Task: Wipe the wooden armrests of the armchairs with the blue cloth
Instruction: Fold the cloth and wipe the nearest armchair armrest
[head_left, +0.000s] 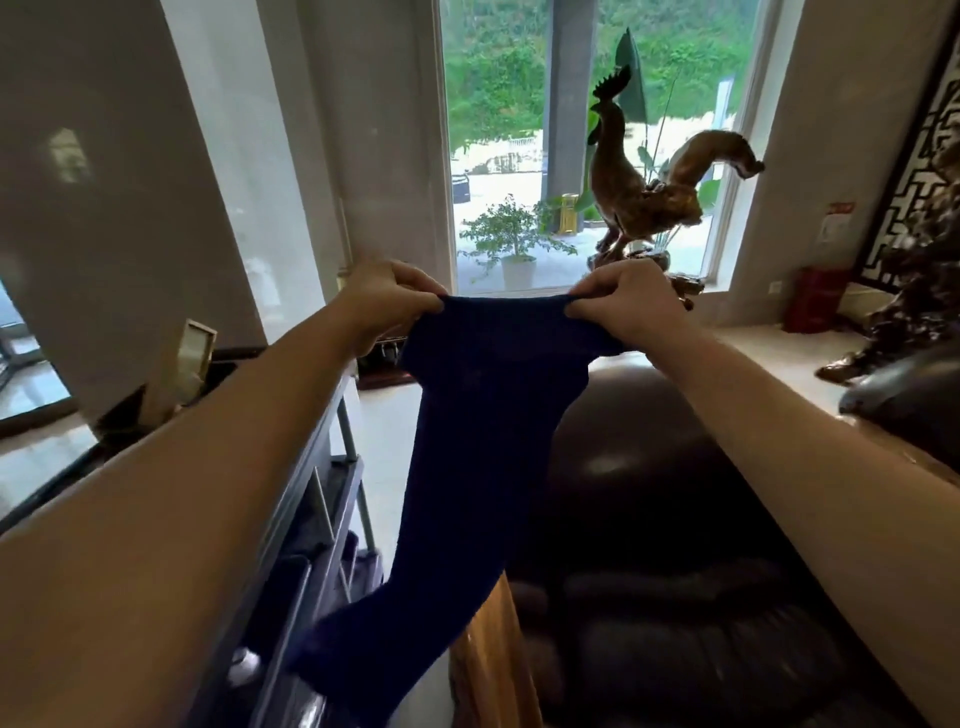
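Note:
I hold a dark blue cloth (467, 467) stretched out in front of me at chest height. My left hand (384, 299) pinches its top left corner and my right hand (628, 301) pinches its top right corner. The cloth hangs down long and narrow between my arms. Below it stands a dark leather armchair (660, 571), and the chair's wooden armrest (493, 654) shows at the bottom, partly hidden by the cloth's lower end.
A grey metal cart (311, 519) with shelves stands to my left. A rooster sculpture (634, 187) stands before the window. A pale ledge (779, 353) at right carries a dark carved figure (909, 291) and a red box (813, 299).

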